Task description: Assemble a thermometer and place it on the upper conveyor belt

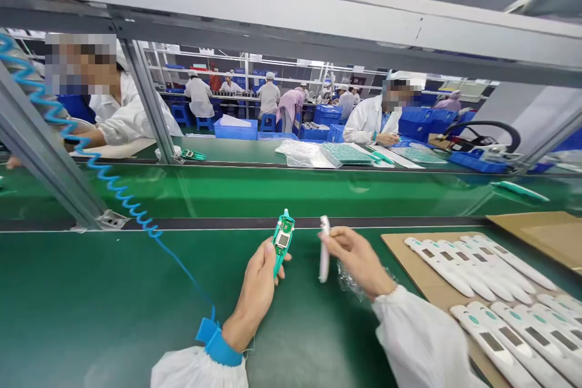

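My left hand [257, 288] is closed around a teal thermometer half [282, 242] with a green circuit board and small display facing up. My right hand [359, 260] pinches a white thermometer cover [324, 248], held upright a short way to the right of the teal part. The two pieces are apart. A crumpled clear plastic bag [348, 282] lies under my right wrist. A blue wrist strap [217, 342] with a coiled blue cord [91, 157] is on my left wrist.
Rows of several assembled white thermometers [491, 291] lie on a cardboard sheet [409, 254] at the right. A green conveyor belt [273, 191] runs behind the green mat [113, 297]. Metal frame posts [45, 157] stand at left. Other people in white coats work across the belt.
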`<state>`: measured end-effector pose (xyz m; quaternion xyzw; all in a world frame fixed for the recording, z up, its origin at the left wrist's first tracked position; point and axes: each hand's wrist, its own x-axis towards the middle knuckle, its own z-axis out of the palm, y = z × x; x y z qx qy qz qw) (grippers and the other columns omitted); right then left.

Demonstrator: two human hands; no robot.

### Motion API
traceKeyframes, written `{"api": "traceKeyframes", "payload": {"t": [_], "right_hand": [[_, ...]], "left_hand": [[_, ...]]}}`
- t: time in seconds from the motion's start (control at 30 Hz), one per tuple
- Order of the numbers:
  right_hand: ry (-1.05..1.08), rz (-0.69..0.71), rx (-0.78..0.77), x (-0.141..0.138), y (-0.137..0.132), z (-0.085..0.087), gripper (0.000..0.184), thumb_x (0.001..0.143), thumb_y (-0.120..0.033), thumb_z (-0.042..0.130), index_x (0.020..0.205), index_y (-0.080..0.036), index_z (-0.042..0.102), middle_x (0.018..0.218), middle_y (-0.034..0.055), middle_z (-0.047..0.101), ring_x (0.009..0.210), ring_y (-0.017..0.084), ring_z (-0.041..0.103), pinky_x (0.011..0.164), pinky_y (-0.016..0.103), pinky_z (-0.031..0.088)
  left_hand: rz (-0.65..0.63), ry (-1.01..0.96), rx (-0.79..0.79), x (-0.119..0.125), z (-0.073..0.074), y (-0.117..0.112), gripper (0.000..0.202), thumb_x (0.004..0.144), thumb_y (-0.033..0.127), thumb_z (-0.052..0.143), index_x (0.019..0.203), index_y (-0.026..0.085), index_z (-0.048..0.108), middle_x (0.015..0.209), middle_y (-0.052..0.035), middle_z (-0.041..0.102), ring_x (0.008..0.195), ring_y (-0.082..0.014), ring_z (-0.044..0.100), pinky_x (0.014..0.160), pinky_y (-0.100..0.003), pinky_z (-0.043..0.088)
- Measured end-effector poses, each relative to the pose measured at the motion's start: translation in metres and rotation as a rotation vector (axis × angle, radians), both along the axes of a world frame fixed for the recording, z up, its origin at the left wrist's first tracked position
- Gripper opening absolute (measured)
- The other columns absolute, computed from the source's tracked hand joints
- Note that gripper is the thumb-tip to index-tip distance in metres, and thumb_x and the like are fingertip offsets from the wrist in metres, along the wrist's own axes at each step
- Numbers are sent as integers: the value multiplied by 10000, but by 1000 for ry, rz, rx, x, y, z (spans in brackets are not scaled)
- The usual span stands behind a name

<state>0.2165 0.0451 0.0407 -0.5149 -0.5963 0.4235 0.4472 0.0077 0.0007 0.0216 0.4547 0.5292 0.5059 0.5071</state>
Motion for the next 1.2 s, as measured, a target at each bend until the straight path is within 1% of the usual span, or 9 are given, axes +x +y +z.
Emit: {"api": "traceKeyframes", "payload": {"t": [0.1, 0.17, 0.3, 0.47, 0.7, 0.9, 1.0, 1.13, 1.2], "right_hand": [[420, 182, -188, -56, -9, -18, 539, 699, -581, 801, 1022, -195, 606, 910, 78, 729, 879, 245, 690, 911, 447, 504], [537, 215, -238, -70, -13, -27, 591, 687, -552, 829, 1088, -185, 596, 929, 87, 740, 926, 259, 702, 977, 478, 482], [566, 195, -256, -61, -15, -35, 628, 717, -519, 826, 1191, -192, 576, 981, 96, 752, 1011, 277, 694, 1040, 480, 442], [571, 166, -253, -51, -14, -38, 655, 717, -534, 821, 1225, -203, 573, 961, 85, 756, 991, 285, 695, 1001, 476, 471], [693, 123, -253, -54, -11, -38, 480, 798, -576, 732, 1115, -221, 664, 1126, 85, 701, 1025, 232, 638, 969, 399, 481], [762, 158, -238, -52, -11, -40, 398, 790, -606, 722, 904, -228, 671, 922, 34, 652, 882, 195, 603, 886, 354, 486], [746, 165, -239, -52, -11, -40, 384, 794, -598, 722, 915, -236, 670, 933, 25, 642, 879, 185, 592, 878, 341, 483], [764, 127, -259, -50, -8, -42, 392, 760, -569, 770, 972, -247, 696, 1023, 37, 670, 957, 205, 607, 932, 369, 477], [787, 120, -271, -50, -7, -42, 411, 754, -569, 776, 997, -244, 710, 1085, 53, 683, 1002, 223, 617, 970, 401, 468]], "left_hand": [[28, 150, 78, -3, -4, 1, 516, 912, 582, 498, 1293, 243, 579, 1115, -63, 686, 924, -174, 617, 820, -300, 471], [53, 236, 97, -5, -5, 0, 485, 874, 544, 589, 1268, 263, 612, 1156, -51, 681, 1041, -207, 608, 913, -323, 459], [-15, 267, 96, -5, 1, -4, 453, 870, 511, 603, 1260, 285, 641, 1159, -34, 697, 1034, -227, 625, 929, -346, 477], [-136, 267, 158, 5, 8, -11, 460, 919, 453, 543, 1350, 294, 575, 1302, -36, 644, 1167, -234, 599, 1024, -347, 446], [-111, 547, 216, 12, -1, -15, 365, 946, 401, 482, 1269, 283, 605, 1125, -67, 703, 939, -238, 647, 809, -311, 450], [-133, 776, 192, 14, -3, -19, 405, 970, 446, 394, 1243, 230, 603, 826, -91, 715, 708, -256, 647, 639, -322, 348], [-131, 790, 171, 13, -6, -17, 411, 964, 452, 408, 1277, 249, 582, 875, -93, 723, 746, -266, 660, 631, -315, 339], [-94, 679, 205, 8, -7, -14, 409, 918, 443, 525, 1288, 269, 541, 1090, -86, 699, 901, -255, 647, 717, -304, 394], [-88, 642, 216, 6, -3, -13, 333, 923, 435, 518, 1195, 253, 580, 1017, -68, 696, 838, -224, 623, 699, -293, 390]]}}
